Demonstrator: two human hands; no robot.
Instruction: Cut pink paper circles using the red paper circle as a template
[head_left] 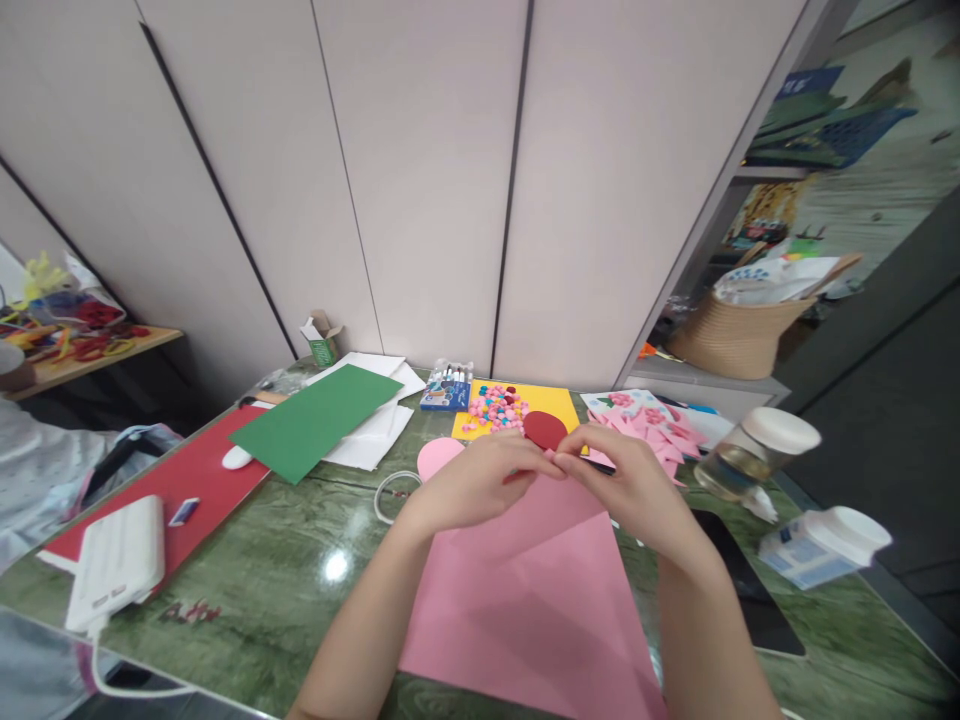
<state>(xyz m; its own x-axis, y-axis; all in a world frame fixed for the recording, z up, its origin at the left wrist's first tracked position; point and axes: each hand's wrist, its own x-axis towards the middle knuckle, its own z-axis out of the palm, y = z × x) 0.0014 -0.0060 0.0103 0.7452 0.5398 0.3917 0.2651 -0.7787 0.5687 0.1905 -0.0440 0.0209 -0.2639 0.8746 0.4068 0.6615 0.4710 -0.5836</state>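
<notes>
My left hand (480, 482) and my right hand (626, 480) meet fingertip to fingertip above a large pink paper sheet (540, 600) on the green marble table (300, 560). Both are pinched closed on a small pink paper piece (555, 457) between them. Just beyond the fingertips lies a red oval paper cutout (544, 429), and a pale pink round cutout (437, 457) rests left of my left hand. Behind them a yellow sheet (559, 402) carries a heap of small pink and blue pompoms (493, 408).
Green sheet (315, 420) over white papers, red sheet (187, 475), white power bank (120, 560) and cable at left. Marker box (448, 386) at back. Pink paper shapes (652, 425), two white-lidded jars (757, 450) (825, 545) and a dark phone (742, 580) at right. Woven basket (739, 330) on a shelf.
</notes>
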